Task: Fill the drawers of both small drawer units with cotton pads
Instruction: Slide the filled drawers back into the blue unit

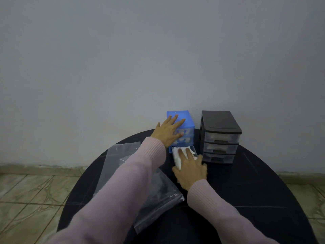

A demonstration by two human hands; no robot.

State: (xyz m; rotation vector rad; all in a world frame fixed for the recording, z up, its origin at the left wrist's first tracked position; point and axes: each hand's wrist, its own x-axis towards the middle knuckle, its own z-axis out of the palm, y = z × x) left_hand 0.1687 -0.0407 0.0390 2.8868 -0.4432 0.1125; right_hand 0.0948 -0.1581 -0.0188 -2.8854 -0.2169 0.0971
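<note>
Head view: two drawer units [220, 136], two plastic bags [158, 196]; both hands' [191, 170] fingers flat, gripping nothing.

- Blue drawer unit [186, 123] under the left hand [168, 132]: translucent, smooth plastic.
- Black drawer unit [220, 127] right of the right hand [190, 170]: matt dark plastic frame, clear drawers.
- Cotton pads [176, 154] under the right fingers: soft, white, matt.
- Plastic bags [158, 194] beneath the left forearm: clear, glossy, creased film.
- Sleeves [207, 198]: pink ribbed knit.
- Table [255, 191]: black, matt.
</note>
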